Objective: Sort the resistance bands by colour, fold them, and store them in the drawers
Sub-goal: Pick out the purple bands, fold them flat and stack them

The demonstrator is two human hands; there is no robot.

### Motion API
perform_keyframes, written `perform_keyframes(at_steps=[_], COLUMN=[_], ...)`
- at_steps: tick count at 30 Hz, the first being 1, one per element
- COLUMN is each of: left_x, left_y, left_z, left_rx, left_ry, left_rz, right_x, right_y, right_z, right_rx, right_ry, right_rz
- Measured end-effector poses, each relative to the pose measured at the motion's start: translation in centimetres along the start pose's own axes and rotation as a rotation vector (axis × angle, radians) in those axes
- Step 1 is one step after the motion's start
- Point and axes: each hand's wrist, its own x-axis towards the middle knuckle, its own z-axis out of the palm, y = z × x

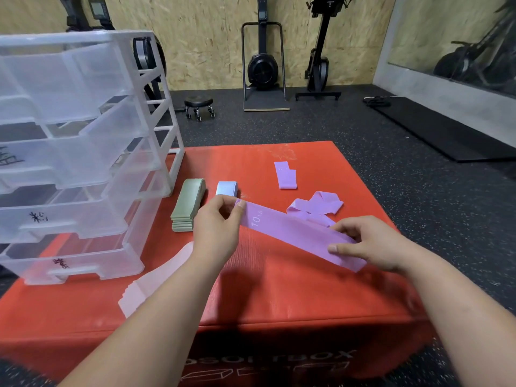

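While both hands are holding the purple band [293, 233] stretched flat over the red box [279, 297], the step in hand is looking like the fold. The left hand [220, 227] is pinching the far end w/ thumb & fingertips. The right hand [371, 244] is gripping the near end, thumb on top, fingers curled under. The band is hanging mid-box, approx. centre of view; can't tell if its middle is touching the surface.

Doing it well, imo: keeping the edges lined up, bringing one end over onto the other so the loop is halving cleanly, and keeping light tension so the fabric isn't twisting. Then pressing the crease flat on the box. It's worth matching the size of the folded purple band [286, 175] lying at 12 o'clock from the held one, so the two are stacking neatly. The loose purple band [318, 206], crumpled at 1 o'clock, is waiting for the same treatment.

The long axis is running from approx. 10 o'clock (left hand) to 4 o'clock (right hand), flat face up, w/ the "10" print sitting near the 10 o'clock end.

Elsewhere:
- the green stack [187, 208] is lying at 9 o'clock of the left hand
- the blue band [226, 189] is sitting folded just past the left fingers at 12
- the pink stack [156, 280] is lying at 7 o'clock beside the left forearm
- the drawer unit [83, 163] is standing at 9 o'clock on the box's left side
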Motion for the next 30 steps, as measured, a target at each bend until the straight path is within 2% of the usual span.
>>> perform_keyframes(at_steps=[6, 12, 19, 23, 26, 30], left_x=[-0.6, -1.9, -2.9, -3.4, -4.0, -5.3], left_y=[0.9, 0.5, -0.9, -1.6, -1.7, -2.6], left_z=[-1.9, -3.3, -4.1, -4.3, -4.2, -3.6], left_rx=[0.076, 0.132, 0.173, 0.249, 0.44, 0.726], left_ry=[0.09, 0.025, -0.064, -0.139, -0.24, -0.412], left_rz=[-0.017, -0.061, -0.121, -0.144, -0.066, 0.055], right_x=[-1.8, -3.3, -4.0, -4.1, -4.1, -4.2], right_y=[0.5, 0.9, 2.4, 3.6, 4.4, 5.1], right_z=[-1.6, -1.8, -1.4, -0.9, -0.3, 0.8], right_rx=[0.033, 0.215, 0.176, 0.015, -0.296, -0.501], right_ry=[0.018, 0.125, 0.214, 0.236, 0.232, 0.18], right_rz=[0.025, 0.088, 0.153, 0.171, 0.181, 0.176])
